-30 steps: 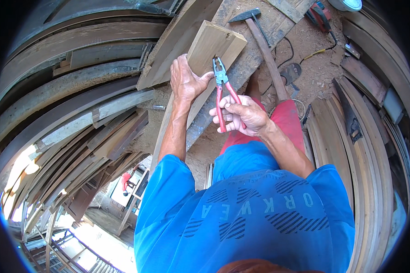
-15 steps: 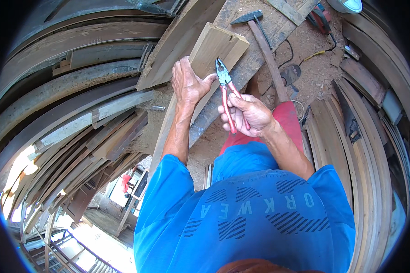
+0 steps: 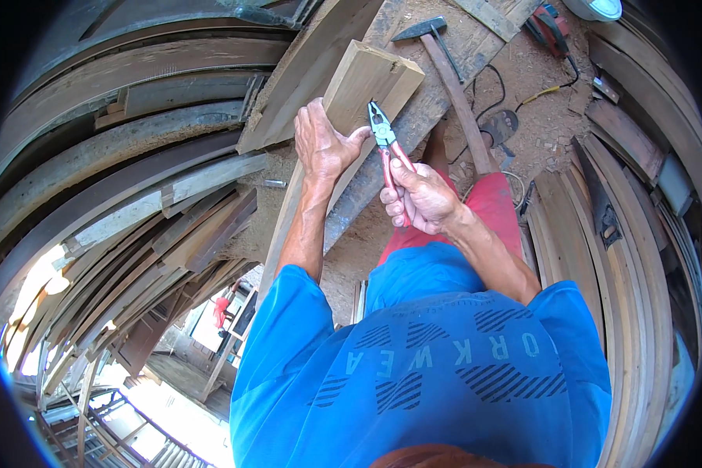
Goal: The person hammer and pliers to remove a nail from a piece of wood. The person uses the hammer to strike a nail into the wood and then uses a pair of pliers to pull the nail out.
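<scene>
A thick light-brown wooden board (image 3: 366, 74) lies slanting away from me, a small dark spot on its top face. My left hand (image 3: 326, 144) is closed over the board's left edge, fingers along the side and thumb across the top. Red-handled combination pliers (image 3: 382, 129) are in my right hand (image 3: 420, 195), its fingers wrapped round both handles. Their jaw tips are at the dark spot; whether they grip something there is too small to tell.
A hammer (image 3: 460, 93) with a long wooden handle lies on the worn plank bench (image 3: 421, 109) beside a thin metal rod. A red corded power tool (image 3: 550, 31) sits beyond on the sawdust-covered ground. Stacked timber (image 3: 171, 97) lines the left; a handsaw (image 3: 604, 218) rests among boards on the right.
The pliers' handles have come closer together as my right fingers squeezed round them. My left hand stays on the board.
</scene>
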Tool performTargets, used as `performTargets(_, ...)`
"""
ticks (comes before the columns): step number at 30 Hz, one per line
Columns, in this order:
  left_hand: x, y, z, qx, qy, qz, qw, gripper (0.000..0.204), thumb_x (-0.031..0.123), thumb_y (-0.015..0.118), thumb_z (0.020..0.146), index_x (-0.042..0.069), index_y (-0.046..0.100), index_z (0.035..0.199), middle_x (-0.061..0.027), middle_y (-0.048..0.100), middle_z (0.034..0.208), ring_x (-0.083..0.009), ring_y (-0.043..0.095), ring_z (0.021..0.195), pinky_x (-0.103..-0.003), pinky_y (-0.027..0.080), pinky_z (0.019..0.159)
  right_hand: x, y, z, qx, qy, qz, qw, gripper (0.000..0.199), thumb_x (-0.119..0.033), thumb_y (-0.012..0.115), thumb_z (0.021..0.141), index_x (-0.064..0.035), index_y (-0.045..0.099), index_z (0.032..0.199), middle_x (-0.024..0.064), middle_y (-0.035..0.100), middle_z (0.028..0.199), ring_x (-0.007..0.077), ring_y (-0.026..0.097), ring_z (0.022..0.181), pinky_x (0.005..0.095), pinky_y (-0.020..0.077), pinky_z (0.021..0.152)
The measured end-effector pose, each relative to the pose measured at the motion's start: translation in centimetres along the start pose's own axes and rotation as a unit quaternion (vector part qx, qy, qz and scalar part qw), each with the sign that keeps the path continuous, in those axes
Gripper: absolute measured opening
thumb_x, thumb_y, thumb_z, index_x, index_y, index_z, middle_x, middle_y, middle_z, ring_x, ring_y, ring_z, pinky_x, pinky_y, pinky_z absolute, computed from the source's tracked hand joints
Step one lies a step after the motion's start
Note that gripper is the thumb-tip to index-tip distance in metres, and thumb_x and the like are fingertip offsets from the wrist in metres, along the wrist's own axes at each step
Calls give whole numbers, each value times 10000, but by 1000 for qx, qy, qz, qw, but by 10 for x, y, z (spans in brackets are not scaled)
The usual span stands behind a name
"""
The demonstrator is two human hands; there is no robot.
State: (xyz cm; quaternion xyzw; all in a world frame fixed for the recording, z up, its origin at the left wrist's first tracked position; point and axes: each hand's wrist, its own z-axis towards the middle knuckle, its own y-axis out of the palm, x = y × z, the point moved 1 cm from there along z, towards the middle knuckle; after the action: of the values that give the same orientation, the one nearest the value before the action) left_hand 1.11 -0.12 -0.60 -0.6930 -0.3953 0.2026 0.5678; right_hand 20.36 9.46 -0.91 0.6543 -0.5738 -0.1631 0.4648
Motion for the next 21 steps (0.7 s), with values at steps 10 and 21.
performTargets(10,13,-1,-9,22,-1,25,999,952,372,1004,577,-32,519,1289,-222,593,1118,-419,579,1082,-503,476,947,-7,-4,-13,-24,42,58,997,345,-493,595,1072,-174,498,986,8,552,812,111,516,639,287,465,530)
performTargets(21,17,-2,-14,12,-21,35,999,988,397,1008,576,-43,518,1312,-217,599,1139,-416,577,1108,-500,476,970,-13,-8,-19,-33,69,39,996,289,-449,594,1083,-194,491,995,-18,539,794,87,504,624,273,475,541)
